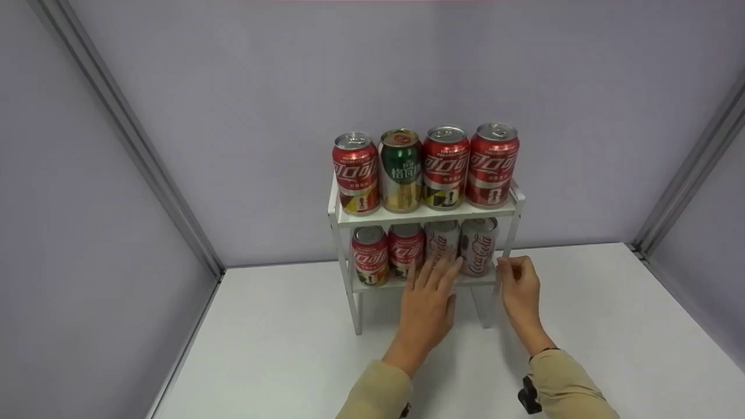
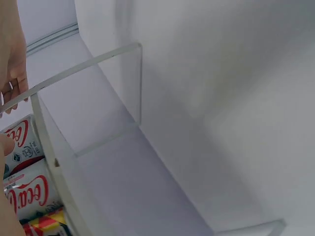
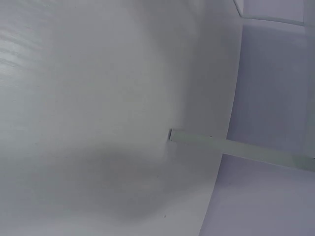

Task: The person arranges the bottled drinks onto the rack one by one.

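Observation:
A white two-tier rack (image 1: 428, 218) holds drink cans on both shelves. My left hand (image 1: 428, 302) reaches up to the lower shelf with its fingers extended, in front of a white Coca-Cola can (image 1: 442, 237); fingertip contact cannot be told. To its right stands another white Coca-Cola can (image 1: 478, 247). At the rack's right upright, the thumb and curled fingers of my right hand (image 1: 521, 291) pinch the frame. The left wrist view shows that right hand (image 2: 14, 64) by the upright, plus part of the left thumb (image 2: 6, 145). No hand appears in the right wrist view.
Two red cola cans (image 1: 371, 256) stand at the lower shelf's left. Above, a green-and-gold can (image 1: 401, 171) stands among red cans (image 1: 493, 166). Grey-white walls (image 1: 279, 128) enclose the white table (image 1: 273, 337). A rack leg (image 3: 197, 140) crosses the right wrist view.

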Demonstrator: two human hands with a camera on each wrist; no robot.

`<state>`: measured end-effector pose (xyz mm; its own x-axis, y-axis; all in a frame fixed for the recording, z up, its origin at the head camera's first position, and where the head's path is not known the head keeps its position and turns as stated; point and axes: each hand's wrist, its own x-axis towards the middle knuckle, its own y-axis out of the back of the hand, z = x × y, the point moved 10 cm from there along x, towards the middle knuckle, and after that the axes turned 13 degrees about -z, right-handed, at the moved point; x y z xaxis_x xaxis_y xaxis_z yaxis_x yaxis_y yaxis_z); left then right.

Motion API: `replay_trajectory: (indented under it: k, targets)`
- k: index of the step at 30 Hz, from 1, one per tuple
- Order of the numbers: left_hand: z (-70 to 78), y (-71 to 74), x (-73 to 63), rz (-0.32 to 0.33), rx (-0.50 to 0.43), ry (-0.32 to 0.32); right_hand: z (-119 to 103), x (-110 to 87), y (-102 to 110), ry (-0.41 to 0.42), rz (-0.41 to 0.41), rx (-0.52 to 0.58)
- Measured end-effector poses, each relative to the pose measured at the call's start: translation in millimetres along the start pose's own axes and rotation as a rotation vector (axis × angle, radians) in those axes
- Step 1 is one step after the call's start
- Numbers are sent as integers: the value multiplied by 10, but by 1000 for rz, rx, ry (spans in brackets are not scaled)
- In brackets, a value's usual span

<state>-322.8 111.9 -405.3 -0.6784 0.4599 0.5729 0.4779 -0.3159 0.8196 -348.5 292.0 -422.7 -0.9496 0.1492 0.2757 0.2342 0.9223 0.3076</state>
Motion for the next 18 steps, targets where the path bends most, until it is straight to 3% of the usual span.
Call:
replay_trajectory:
  k: [4, 10, 13, 18]
  targets:
    - [-180, -81, -265, -67, -56, 89, -127, -53, 1, -25, -37, 10]
    - [-403, -187, -639, -145, -110, 191, 219, -26, -31, -69, -103, 95]
    - [-451, -249, -766, -180, -131, 225, 231, -104, -48, -10, -128, 82]
    - [-492, -307, -886, -223, -111, 262, 103, -293, -167, 180, -159, -97]
